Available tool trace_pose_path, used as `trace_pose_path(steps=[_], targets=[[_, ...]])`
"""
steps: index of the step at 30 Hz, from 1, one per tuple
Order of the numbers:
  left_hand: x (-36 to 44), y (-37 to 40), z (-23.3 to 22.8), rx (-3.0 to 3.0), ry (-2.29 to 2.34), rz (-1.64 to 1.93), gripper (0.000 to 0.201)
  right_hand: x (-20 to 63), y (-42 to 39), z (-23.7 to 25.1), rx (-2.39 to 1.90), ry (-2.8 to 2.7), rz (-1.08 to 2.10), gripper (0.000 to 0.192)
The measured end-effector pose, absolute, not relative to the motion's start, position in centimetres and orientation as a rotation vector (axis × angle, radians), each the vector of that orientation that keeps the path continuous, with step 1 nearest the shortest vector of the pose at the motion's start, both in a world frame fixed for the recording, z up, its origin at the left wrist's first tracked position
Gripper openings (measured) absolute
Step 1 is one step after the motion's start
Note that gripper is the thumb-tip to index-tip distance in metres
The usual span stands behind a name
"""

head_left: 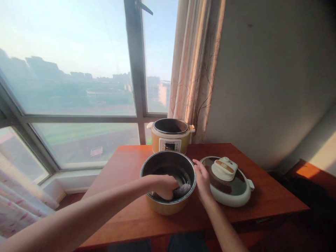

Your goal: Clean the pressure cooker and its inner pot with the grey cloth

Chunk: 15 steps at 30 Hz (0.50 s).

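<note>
A dark-lined inner pot [168, 206] with a gold-coloured outside stands on the table. My left hand [166, 187] reaches down into it, fingers closed on a grey, fuzzy-looking cleaning cloth [182, 190] against the inside wall. At the pot's right side, my right hand [203, 178] holds the rim, with its fingertips at the edge; part of its grip is hidden. Just behind the pot, the pressure cooker body [154, 141] stands with its top uncovered and its control panel facing me.
To the right, a cooker lid [231, 196] with a white rim and handle lies on the wooden table [110, 213]. The wall and a curtain [189, 70] are behind. A large window [78, 87] borders the left side.
</note>
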<state>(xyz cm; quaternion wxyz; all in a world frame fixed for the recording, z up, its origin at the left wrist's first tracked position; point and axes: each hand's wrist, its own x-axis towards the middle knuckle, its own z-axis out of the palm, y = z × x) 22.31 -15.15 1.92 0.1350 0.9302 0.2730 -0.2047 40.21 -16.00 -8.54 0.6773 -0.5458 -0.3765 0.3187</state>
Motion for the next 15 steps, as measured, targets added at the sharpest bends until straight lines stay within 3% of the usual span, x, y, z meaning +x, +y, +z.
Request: trace_pose_path(steps=[3,8,15], targets=[[23.6,-15.1,1.5,2.659,0.866,-0.504,0.032,40.2,-15.9,-8.9,-1.218,-0.847,0.693,0.050],[25.0,-13.3,0.0,2.182,1.080,-0.015,0.019,40.3,-16.4,-8.7,-1.238,-0.831,0.717,0.053],[25.9,-10.3,-1.6,1.886,1.285,0.294,0.030,39.4,-20.2,-8.2,-1.247,-0.792,0.642,0.058]])
